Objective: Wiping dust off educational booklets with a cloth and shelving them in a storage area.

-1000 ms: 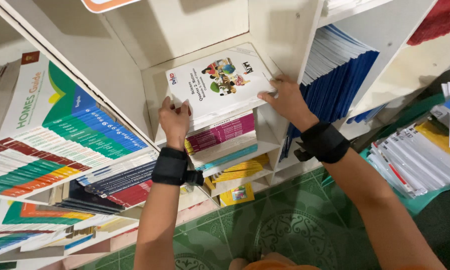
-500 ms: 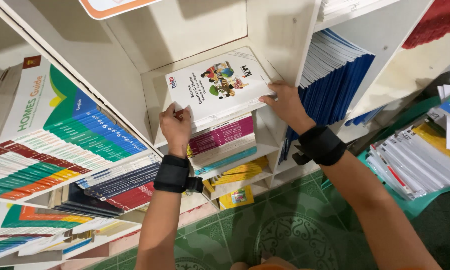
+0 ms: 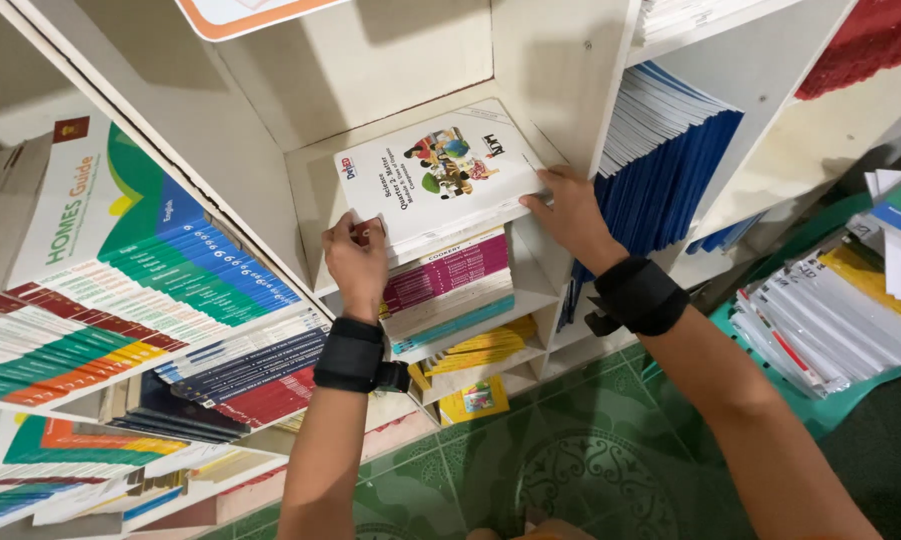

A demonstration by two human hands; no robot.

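Inside upper middle shelf cubby (image 3: 530,110), white booklet (image 3: 435,175) lies flat on a paper stack, mostly in, front edge sticking out a bit. Left hand (image 3: 358,262) pinches its front-left corner; right hand (image 3: 570,212) clamps the right edge. Looks nearly seated, needs squaring. Nearby: pink/teal books (image 3: 445,290) below, blue booklets (image 3: 660,160) to the right, colourful guides (image 3: 130,290) to the left. Cubby wall is tight on the right.

White wooden shelving (image 3: 560,60) above green patterned floor tiles (image 3: 570,470).
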